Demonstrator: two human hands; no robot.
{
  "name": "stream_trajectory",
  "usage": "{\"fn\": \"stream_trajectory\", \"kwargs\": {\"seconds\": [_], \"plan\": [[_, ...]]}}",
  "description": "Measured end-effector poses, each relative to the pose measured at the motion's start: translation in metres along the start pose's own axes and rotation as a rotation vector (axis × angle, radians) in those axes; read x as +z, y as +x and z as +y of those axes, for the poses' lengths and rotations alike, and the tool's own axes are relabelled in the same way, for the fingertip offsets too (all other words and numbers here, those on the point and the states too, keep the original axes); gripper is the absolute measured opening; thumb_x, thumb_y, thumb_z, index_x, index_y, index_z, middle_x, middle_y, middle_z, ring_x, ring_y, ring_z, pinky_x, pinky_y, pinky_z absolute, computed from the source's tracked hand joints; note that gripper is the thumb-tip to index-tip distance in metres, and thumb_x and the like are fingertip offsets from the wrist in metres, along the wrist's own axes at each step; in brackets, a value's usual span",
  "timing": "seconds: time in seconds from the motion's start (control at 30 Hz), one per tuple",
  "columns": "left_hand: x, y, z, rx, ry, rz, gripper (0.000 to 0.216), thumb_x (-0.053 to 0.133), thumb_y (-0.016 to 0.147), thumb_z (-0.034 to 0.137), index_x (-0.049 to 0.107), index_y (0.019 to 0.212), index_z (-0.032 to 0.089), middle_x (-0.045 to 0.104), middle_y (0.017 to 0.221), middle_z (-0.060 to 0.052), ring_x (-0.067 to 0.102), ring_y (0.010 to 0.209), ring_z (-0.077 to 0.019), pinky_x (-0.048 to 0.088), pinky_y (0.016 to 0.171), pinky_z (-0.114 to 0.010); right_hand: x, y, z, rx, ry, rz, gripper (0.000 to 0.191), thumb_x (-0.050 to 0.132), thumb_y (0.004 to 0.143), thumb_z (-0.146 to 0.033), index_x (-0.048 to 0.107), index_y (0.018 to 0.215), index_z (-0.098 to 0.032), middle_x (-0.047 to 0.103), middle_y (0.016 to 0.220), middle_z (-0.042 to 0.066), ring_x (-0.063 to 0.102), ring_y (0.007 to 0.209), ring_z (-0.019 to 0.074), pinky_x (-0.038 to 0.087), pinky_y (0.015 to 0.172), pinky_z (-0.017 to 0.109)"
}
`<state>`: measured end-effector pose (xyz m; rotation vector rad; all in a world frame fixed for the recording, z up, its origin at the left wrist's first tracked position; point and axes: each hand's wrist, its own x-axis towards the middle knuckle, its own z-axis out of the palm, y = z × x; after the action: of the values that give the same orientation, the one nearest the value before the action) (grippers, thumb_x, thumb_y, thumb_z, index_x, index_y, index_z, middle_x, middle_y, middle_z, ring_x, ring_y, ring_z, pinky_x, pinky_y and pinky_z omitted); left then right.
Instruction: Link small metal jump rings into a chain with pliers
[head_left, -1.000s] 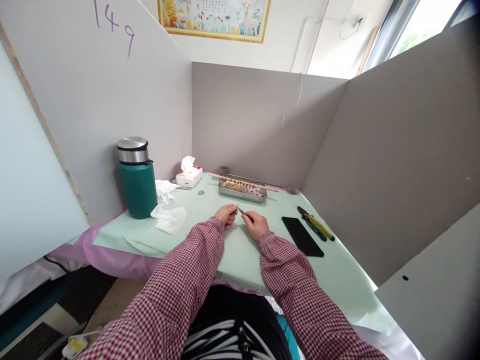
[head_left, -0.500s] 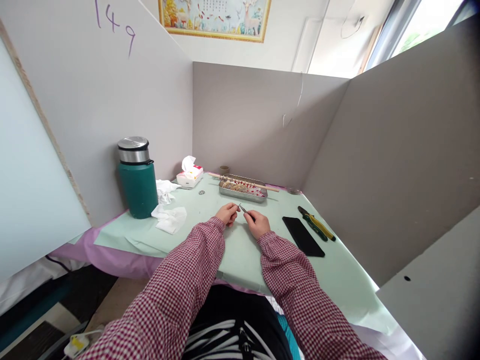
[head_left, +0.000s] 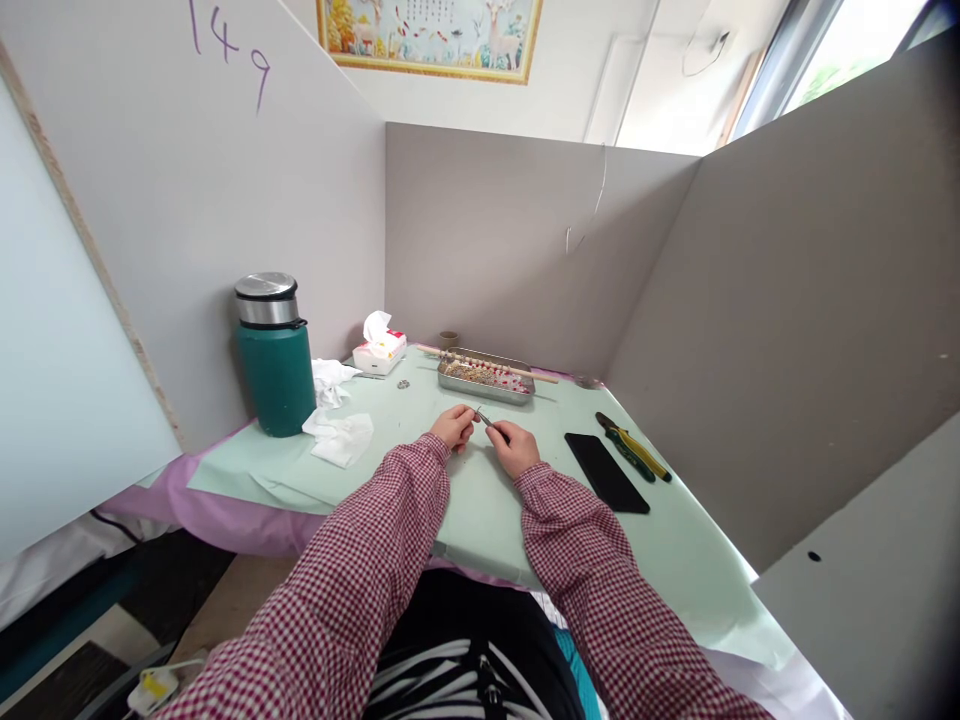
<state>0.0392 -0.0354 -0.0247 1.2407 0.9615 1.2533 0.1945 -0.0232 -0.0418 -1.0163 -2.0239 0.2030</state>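
Over the middle of the green-covered table, my right hand (head_left: 517, 450) is closed around a pair of tweezers (head_left: 491, 424), dark at the grip with a thin metal tip pointing left. My left hand (head_left: 453, 428) is pinched just left of that tip. Whatever sits between its thumb and forefinger is too small to make out. The tweezer tip meets or nearly meets the left fingertips. Beyond both hands lies a metal tray (head_left: 487, 396) of small red and gold beads, with a wooden stick (head_left: 541, 378) resting across it.
A black phone-like slab (head_left: 606, 472) and yellow-green pliers (head_left: 637, 452) lie to the right. On the left stand a green flask (head_left: 276, 380), crumpled tissues (head_left: 341, 440) and a tissue pack (head_left: 380, 350). A brown roll (head_left: 448, 340) stands behind the tray. Grey partitions (head_left: 525, 230) enclose the table.
The tweezers and my right hand have shifted very slightly to the left. My left hand keeps its pinch, and everything on the table stays in place.
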Motion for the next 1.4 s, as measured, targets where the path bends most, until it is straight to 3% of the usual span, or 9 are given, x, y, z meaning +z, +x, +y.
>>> {"fn": "stream_trajectory", "kwargs": {"seconds": [0.53,0.97,1.4], "plan": [[0.0018,-0.0024,0.0035,-0.074,0.010,0.013,0.022,0.040,0.083,0.035,0.047,0.074,0.016,0.022,0.039,0.011,0.018,0.030,-0.0031,0.026,0.032,-0.015,0.0000,-0.0001,-0.0014,-0.004,-0.011,-0.008,0.029,0.041,0.082,-0.037,0.064,0.081,-0.019,0.062,0.075,0.003,0.054,0.068,0.0141,0.038,0.064,0.023],[0.0022,-0.0024,0.0013,-0.022,0.015,0.023,0.019,0.047,0.080,0.034,0.048,0.075,0.015,0.034,0.042,0.009,0.024,0.030,-0.0024,0.029,0.033,-0.016,-0.0014,0.0001,-0.0016,0.044,0.039,-0.030,0.031,0.040,0.081,-0.040,0.064,0.081,-0.020,0.061,0.072,0.002,0.053,0.066,0.0137,0.038,0.062,0.023],[0.0015,-0.0008,0.0005,0.013,0.042,0.022,0.018,0.047,0.081,0.032,0.047,0.075,0.015,0.034,0.041,0.009,0.026,0.031,-0.0027,0.029,0.033,-0.015,-0.0033,-0.0005,-0.0045,0.074,0.076,-0.033,0.032,0.041,0.080,-0.041,0.065,0.078,-0.020,0.060,0.067,0.001,0.052,0.062,0.0133,0.039,0.060,0.022]]}}
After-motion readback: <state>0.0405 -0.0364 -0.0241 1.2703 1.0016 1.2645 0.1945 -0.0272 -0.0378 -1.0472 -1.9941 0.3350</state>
